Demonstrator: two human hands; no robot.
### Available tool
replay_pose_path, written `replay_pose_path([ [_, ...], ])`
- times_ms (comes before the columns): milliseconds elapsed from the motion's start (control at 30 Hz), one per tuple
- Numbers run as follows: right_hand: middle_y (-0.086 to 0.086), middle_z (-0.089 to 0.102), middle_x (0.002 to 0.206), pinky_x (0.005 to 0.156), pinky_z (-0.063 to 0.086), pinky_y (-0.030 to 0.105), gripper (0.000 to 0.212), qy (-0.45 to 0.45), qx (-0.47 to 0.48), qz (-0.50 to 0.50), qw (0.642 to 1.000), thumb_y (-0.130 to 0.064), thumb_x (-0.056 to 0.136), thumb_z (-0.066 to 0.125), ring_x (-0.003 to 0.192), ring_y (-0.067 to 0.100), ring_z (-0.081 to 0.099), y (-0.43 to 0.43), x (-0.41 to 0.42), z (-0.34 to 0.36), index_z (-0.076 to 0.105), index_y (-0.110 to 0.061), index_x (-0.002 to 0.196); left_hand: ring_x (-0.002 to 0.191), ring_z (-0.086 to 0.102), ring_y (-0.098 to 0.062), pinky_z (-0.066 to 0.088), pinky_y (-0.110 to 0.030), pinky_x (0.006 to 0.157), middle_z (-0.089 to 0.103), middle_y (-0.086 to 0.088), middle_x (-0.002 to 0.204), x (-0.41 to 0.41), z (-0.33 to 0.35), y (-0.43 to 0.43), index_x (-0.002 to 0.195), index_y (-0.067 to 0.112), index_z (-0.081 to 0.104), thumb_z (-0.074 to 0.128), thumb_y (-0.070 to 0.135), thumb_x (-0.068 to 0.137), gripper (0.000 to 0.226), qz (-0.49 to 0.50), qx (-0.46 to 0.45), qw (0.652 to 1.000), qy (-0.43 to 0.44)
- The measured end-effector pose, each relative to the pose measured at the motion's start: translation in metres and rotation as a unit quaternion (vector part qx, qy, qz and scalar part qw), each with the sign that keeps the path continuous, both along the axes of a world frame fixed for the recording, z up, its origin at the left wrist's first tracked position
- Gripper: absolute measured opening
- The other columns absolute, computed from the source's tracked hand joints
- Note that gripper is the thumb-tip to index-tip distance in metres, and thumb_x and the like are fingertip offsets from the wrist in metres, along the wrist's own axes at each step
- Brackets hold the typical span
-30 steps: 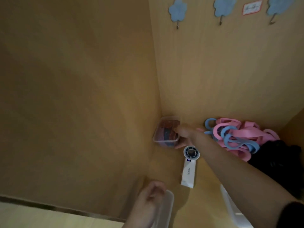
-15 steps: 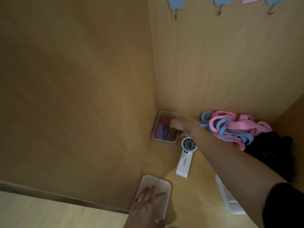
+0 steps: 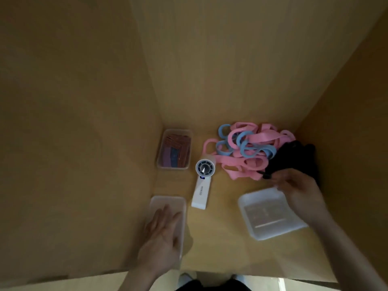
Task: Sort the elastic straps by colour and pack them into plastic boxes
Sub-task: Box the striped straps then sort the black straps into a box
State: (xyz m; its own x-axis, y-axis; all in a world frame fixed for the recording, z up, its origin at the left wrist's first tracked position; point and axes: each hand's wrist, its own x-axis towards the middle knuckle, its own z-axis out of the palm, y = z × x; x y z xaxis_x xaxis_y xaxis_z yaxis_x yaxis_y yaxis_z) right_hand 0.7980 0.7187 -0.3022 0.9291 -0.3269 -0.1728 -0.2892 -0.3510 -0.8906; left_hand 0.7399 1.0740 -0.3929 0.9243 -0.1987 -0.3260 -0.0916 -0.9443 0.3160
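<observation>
Nearest you, at 7 o'clock, your left grip [image 3: 162, 234] lies flat, fingers straight, on a translucent rectangular plastic container [image 3: 178, 203]. You cannot tell from here whether it is a lid or a shallow box. At 5 o'clock an empty clear plastic box [image 3: 270, 215] sits open on the wooden surface [image 3: 220, 244].

Just past that box's far edge, your right grip [image 3: 298, 190] is narrowed, its fingertips [image 3: 274, 178] pinching the end of the black elastic straps [image 3: 294, 156], which are heaped at 3 o'clock against the right wall. You appear to be starting the black lot. Next, draw one strap free of the heap and fold it into the empty box just below your hand.

The heap of pink and blue elastic straps [image 3: 247, 148] touches the black ones on their 9 o'clock side, so a loop may drag along. Pull slowly and shake off any stray colour.

A white handheld fan [image 3: 202, 181] lies between the two near boxes, its head just beside the pink loops, clear of your path to the box.

Farthest, at 11 o'clock in the corner, a clear plastic box packed with reddish, purple and blue straps [image 3: 174, 149] looks done.
</observation>
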Motion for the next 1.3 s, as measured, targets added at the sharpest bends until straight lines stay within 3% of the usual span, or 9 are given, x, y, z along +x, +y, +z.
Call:
replay_pose_path([
  [67, 0.005, 0.070, 0.097, 0.074, 0.044, 0.013, 0.016, -0.022, -0.097, -0.032, 0.995, -0.012, 0.089, 0.058, 0.086, 0.016, 0.063, -0.022, -0.032, -0.021, 0.068, -0.024, 0.090, 0.154, 0.004, -0.025, 0.009, -0.037, 0.125, 0.006, -0.001, 0.168, 0.009, 0.003, -0.005, 0.157, 0.035, 0.024, 0.030, 0.042, 0.080, 0.078, 0.019, -0.003, 1.000, -0.003],
  [167, 0.013, 0.060, 0.121, 0.087, 0.043, 0.029, 0.030, 0.025, -0.198, -0.064, 0.978, -0.021, 0.091, 0.062, 0.107, 0.031, 0.058, -0.041, -0.057, -0.044, 0.065, -0.012, 0.119, 0.148, 0.021, -0.026, 0.028, -0.040, 0.119, 0.030, -0.006, 0.159, 0.019, 0.012, -0.018, 0.149, 0.024, 0.042, 0.049, 0.032, 0.076, 0.074, 0.075, -0.051, 0.994, -0.059],
  [300, 0.007, 0.054, 0.136, 0.099, 0.042, 0.035, 0.049, 0.100, -0.144, -0.077, 0.981, -0.024, 0.097, 0.063, 0.126, 0.030, 0.052, -0.042, -0.068, -0.058, 0.049, -0.015, 0.143, 0.115, 0.053, -0.017, 0.047, -0.034, 0.093, 0.052, 0.010, 0.124, 0.023, 0.030, -0.065, 0.126, 0.028, 0.053, 0.059, 0.020, 0.082, 0.045, 0.051, -0.207, 0.971, -0.110],
  [467, -0.002, 0.061, 0.116, 0.085, 0.043, 0.028, 0.039, 0.110, -0.114, -0.020, 0.987, -0.013, 0.096, 0.057, 0.104, 0.018, 0.057, -0.016, -0.085, -0.055, 0.052, -0.023, 0.133, 0.125, 0.048, 0.001, 0.045, -0.026, 0.102, 0.032, 0.026, 0.143, 0.025, 0.036, -0.113, 0.146, 0.040, 0.032, 0.058, 0.038, 0.097, 0.056, -0.024, -0.294, 0.955, 0.037],
  [600, -0.009, 0.066, 0.100, 0.076, 0.044, 0.022, 0.027, 0.094, -0.112, 0.036, 0.989, -0.023, 0.089, 0.060, 0.091, 0.012, 0.060, 0.019, -0.102, -0.060, 0.058, -0.029, 0.114, 0.134, 0.036, 0.006, 0.032, -0.016, 0.107, 0.022, 0.026, 0.149, 0.026, 0.029, -0.111, 0.149, 0.036, 0.027, 0.053, 0.031, 0.100, 0.057, -0.039, -0.241, 0.969, 0.021],
  [933, -0.010, 0.067, 0.092, 0.076, 0.049, 0.017, 0.030, 0.147, -0.019, 0.157, 0.976, -0.054, 0.080, 0.058, 0.085, 0.005, 0.063, 0.048, -0.093, -0.058, 0.065, -0.029, 0.095, 0.099, 0.066, -0.009, 0.053, -0.028, 0.089, 0.068, 0.017, 0.110, 0.045, 0.016, -0.067, 0.111, 0.033, 0.071, 0.058, 0.013, 0.088, 0.033, -0.032, -0.159, 0.982, -0.100],
  [1033, -0.012, 0.059, 0.102, 0.081, 0.039, 0.008, 0.011, 0.046, -0.156, 0.074, 0.984, -0.033, 0.091, 0.064, 0.096, 0.006, 0.057, 0.009, -0.063, -0.044, 0.068, -0.025, 0.098, 0.099, 0.067, -0.011, 0.052, -0.026, 0.088, 0.071, 0.015, 0.109, 0.052, 0.015, -0.073, 0.111, 0.030, 0.073, 0.063, 0.006, 0.087, 0.035, -0.034, -0.153, 0.983, -0.092],
  [1133, 0.008, 0.056, 0.116, 0.095, 0.047, 0.036, 0.031, -0.058, -0.303, -0.024, 0.951, -0.018, 0.083, 0.066, 0.110, 0.030, 0.054, -0.040, -0.014, -0.042, 0.065, -0.010, 0.113, 0.095, 0.068, -0.011, 0.053, -0.027, 0.082, 0.072, 0.015, 0.102, 0.055, 0.010, -0.080, 0.108, 0.031, 0.073, 0.065, 0.005, 0.085, 0.035, -0.057, -0.151, 0.982, -0.095],
  [1300, 0.017, 0.025, 0.156, 0.110, 0.036, 0.046, 0.073, 0.079, -0.449, 0.062, 0.888, -0.031, 0.089, 0.065, 0.136, 0.036, 0.033, -0.081, 0.050, -0.048, 0.032, -0.021, 0.153, 0.089, 0.059, -0.004, 0.044, -0.018, 0.074, 0.070, 0.012, 0.092, 0.055, 0.010, -0.090, 0.100, 0.028, 0.074, 0.070, 0.000, 0.077, 0.037, -0.083, -0.159, 0.974, -0.137],
])
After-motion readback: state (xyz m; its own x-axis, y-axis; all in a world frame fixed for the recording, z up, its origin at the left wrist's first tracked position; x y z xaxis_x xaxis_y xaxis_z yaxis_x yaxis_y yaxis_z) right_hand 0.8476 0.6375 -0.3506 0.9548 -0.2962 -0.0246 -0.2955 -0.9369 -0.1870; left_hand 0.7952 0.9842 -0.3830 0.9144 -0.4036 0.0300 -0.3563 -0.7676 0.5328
